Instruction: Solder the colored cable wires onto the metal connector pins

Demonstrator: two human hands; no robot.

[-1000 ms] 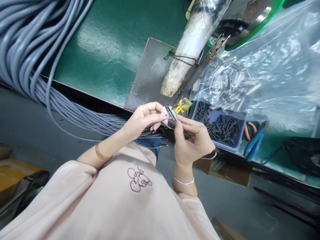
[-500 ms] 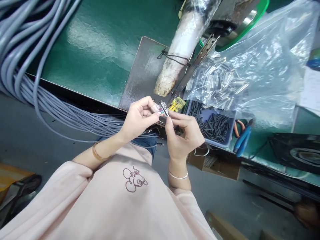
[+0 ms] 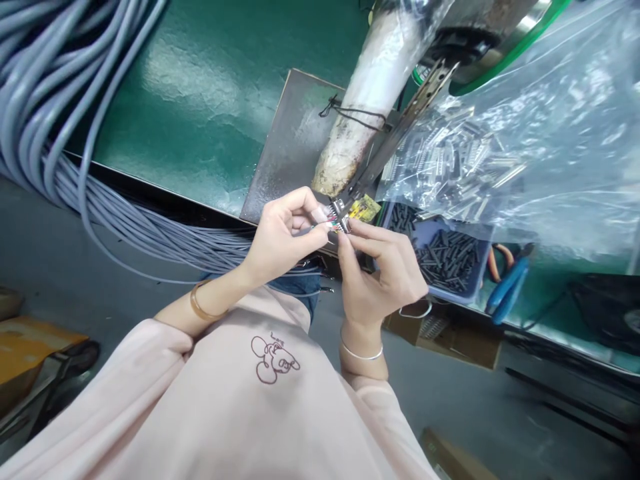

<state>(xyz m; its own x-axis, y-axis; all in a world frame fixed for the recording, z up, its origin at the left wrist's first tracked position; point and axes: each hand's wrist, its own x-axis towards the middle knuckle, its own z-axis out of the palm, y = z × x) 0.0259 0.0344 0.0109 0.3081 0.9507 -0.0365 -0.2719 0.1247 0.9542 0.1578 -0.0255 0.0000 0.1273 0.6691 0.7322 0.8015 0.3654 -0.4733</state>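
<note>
My left hand pinches thin coloured wires beside a small metal connector. The thumb and index finger of my right hand grip the connector's lower right end. The connector lies under the tip of a dark metal arm, just below the lower end of a white wrapped tube. Whether the arm's tip touches the connector cannot be made out. A yellow piece is right behind my right fingertips.
Grey cables run along the table edge at the left. At the right are a bin of black pieces, a plastic bag over metal parts, and blue-handled cutters. A dark board lies behind my hands.
The view has shifted a little, so the bench items appear further right. Both hands and the connector have come closer to the metal arm, whose tip now overlaps the connector.
</note>
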